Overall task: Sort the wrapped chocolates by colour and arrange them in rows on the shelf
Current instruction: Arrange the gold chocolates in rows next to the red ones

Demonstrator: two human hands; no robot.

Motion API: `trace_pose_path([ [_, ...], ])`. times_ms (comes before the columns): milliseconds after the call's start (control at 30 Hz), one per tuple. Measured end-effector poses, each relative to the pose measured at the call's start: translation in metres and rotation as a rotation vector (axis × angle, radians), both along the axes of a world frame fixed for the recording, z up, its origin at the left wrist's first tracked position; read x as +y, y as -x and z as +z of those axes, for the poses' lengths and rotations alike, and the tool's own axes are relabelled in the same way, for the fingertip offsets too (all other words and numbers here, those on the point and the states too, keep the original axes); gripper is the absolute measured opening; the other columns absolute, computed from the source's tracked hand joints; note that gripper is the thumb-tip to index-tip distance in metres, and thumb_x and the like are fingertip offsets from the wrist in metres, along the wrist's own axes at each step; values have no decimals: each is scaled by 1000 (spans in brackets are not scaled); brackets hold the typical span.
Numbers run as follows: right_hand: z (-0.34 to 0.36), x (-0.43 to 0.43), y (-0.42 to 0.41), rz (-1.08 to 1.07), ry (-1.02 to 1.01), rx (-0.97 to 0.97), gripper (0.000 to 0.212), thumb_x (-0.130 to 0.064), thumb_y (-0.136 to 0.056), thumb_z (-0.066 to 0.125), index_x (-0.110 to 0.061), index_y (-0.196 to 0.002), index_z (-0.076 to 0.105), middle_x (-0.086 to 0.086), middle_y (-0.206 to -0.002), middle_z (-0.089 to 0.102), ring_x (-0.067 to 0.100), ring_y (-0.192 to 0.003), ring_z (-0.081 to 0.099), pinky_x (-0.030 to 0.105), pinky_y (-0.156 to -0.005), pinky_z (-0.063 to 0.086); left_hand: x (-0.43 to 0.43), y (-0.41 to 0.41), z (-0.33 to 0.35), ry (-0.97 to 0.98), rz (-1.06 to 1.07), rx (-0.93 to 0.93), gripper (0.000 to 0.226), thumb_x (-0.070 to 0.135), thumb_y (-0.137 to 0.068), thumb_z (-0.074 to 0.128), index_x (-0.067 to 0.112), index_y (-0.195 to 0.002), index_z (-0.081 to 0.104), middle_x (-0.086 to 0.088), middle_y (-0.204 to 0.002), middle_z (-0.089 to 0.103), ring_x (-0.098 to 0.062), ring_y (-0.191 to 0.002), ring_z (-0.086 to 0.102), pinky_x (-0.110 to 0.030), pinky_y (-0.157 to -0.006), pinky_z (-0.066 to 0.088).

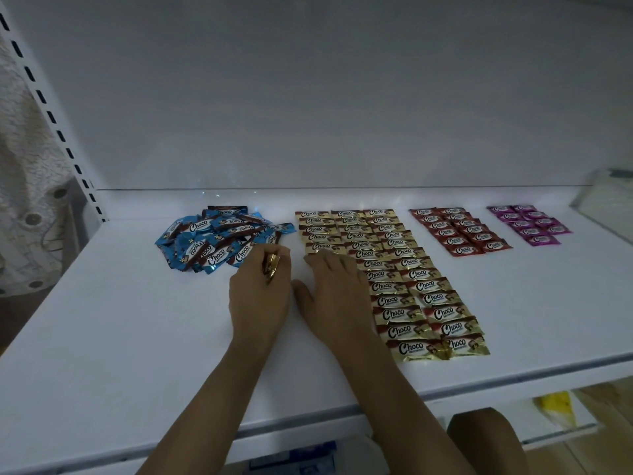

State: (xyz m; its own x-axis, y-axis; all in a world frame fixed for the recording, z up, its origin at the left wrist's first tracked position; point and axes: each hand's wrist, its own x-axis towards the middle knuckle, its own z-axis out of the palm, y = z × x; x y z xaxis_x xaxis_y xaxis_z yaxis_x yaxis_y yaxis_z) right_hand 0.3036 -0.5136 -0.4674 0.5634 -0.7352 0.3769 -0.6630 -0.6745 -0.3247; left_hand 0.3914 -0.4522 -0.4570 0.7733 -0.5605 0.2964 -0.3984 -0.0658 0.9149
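Observation:
On the white shelf (pixel 120 320) a loose heap of blue-wrapped chocolates (pixel 219 240) lies at the left. Gold-wrapped chocolates (pixel 394 269) form three neat rows in the middle, red ones (pixel 459 231) two rows further right, purple ones (pixel 529 222) two short rows at the far right. My left hand (pixel 260 296) grips a small stack of gold chocolates (pixel 271 265) just below the blue heap. My right hand (pixel 332 289) lies flat with straight fingers, its fingertips touching a gold chocolate (pixel 317 252) at the near end of the left gold row.
The shelf's back panel (pixel 342 97) rises behind the rows. A slotted upright (pixel 51 114) stands at the left. A pale packet (pixel 609 197) lies at the far right. Below the front edge are a lower shelf, a yellow item (pixel 556 406) and a blue-and-white box (pixel 294 457).

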Motion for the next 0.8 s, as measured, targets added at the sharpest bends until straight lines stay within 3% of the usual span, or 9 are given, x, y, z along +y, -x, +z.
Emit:
trace_pose_path([
  [200, 1, 1, 0, -2, -15, 19, 48, -40, -91, 42, -14, -129, 54, 8, -133, 54, 31, -127, 43, 42, -102, 32, -1, -1, -1, 6, -7, -4, 7, 27, -97, 53, 26, -94, 59, 14, -76, 57, -1, -69, 53, -16, -65, 39],
  [367, 0, -2, 1, 10, -40, 20, 45, -35, -95, 45, -16, -137, 46, 5, -143, 45, 26, -137, 33, 40, -113, 18, 0, 4, 3, 93, -92, -23, 21, 19, -100, 48, 21, -84, 62, 10, -59, 50, 0, -53, 47, -11, -53, 35],
  [433, 0, -4, 0, 21, -4, -110, 38, -32, -94, 44, -16, -127, 56, 4, -131, 56, 26, -127, 45, 41, -107, 29, -1, 6, 5, 186, -201, 110, 32, 16, -103, 37, 20, -83, 62, 8, -57, 48, -3, -50, 44, -13, -49, 35],
  [500, 5, -3, 0, 57, -22, -392, 37, -37, -94, 38, -16, -107, 66, 0, -102, 68, 19, -98, 60, 36, -87, 46, -2, 7, 10, 257, -305, 339, 40, 24, -106, 28, 20, -90, 64, 1, -66, 57, -6, -60, 52, -17, -53, 40],
  [600, 14, 2, 4, 198, -360, -783, 38, -42, -95, 41, -15, -91, 67, -10, -72, 67, 2, -71, 63, 17, -65, 48, -5, 5, 12, 343, -365, 588, 49, 36, -104, 21, 21, -100, 67, -1, -95, 66, -15, -96, 61, -27, -77, 49],
  [700, 16, 7, 4, 295, -463, -778, 22, -46, -83, 60, -26, -90, 66, -8, -72, 69, 8, -71, 65, 19, -64, 49, -3, 2, 11, 452, -430, 753, 51, 43, -101, 22, 17, -106, 66, -3, -112, 65, -20, -119, 54, -36, -92, 48],
  [800, 12, 13, -4, 441, -581, -738, 14, -34, -74, 73, -35, -86, 65, -2, -73, 68, 16, -69, 63, 27, -64, 49, -2, -2, 12, 484, -483, 875, 55, 51, -98, 23, 18, -111, 65, -6, -119, 65, -18, -117, 58, -37, -90, 51],
])
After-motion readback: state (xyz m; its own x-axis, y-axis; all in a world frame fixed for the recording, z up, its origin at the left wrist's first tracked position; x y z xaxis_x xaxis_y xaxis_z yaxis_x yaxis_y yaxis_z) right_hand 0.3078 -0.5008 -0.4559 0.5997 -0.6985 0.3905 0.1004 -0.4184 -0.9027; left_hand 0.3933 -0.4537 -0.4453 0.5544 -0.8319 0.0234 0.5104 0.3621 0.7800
